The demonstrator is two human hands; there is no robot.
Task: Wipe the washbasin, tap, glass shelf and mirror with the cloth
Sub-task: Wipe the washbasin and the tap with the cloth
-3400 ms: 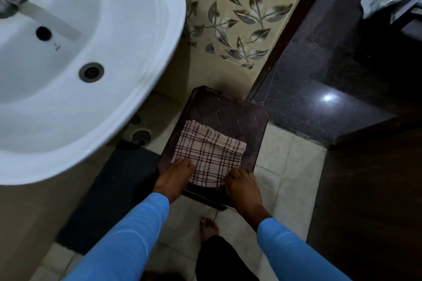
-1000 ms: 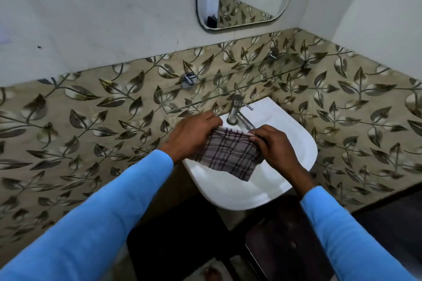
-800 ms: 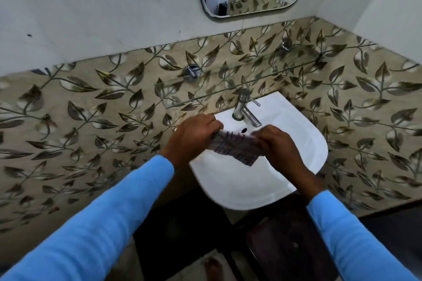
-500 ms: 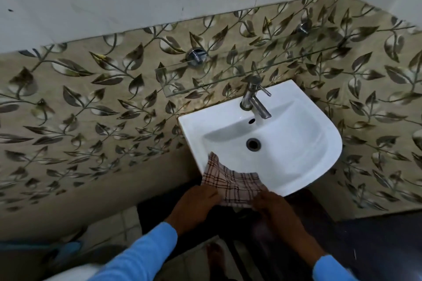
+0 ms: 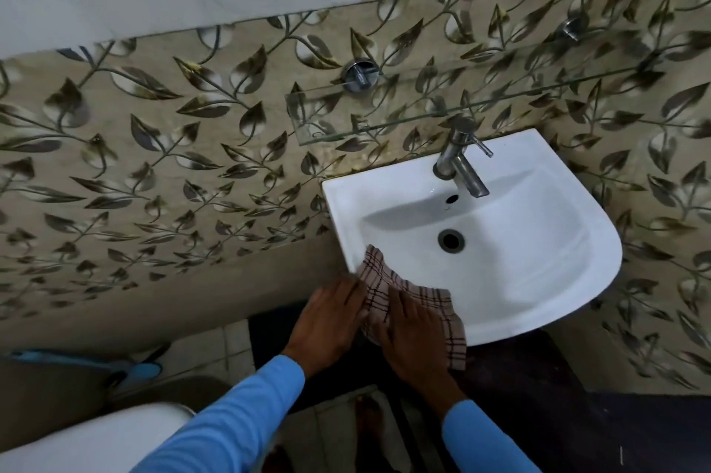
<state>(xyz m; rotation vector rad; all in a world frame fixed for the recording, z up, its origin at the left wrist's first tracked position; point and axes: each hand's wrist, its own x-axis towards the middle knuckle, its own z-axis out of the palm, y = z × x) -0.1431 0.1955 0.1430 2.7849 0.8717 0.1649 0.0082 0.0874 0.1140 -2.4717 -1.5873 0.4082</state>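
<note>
The checked brown-and-white cloth (image 5: 425, 301) is draped over the front left rim of the white ceramic washbasin (image 5: 531, 264). It is pressed by the right hand (image 5: 413, 334), fingers laid flat; its left edge is met by the left hand (image 5: 327, 322), grip not discernible.

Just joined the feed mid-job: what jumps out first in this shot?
The white washbasin against the leaf-patterned tiles stands out first, at centre right. A checked cloth is draped over its near left rim, with the left hand holding its edge and the right hand pressed on top. At the washbasin's back stands the steel tap, a glass shelf above it.
</note>
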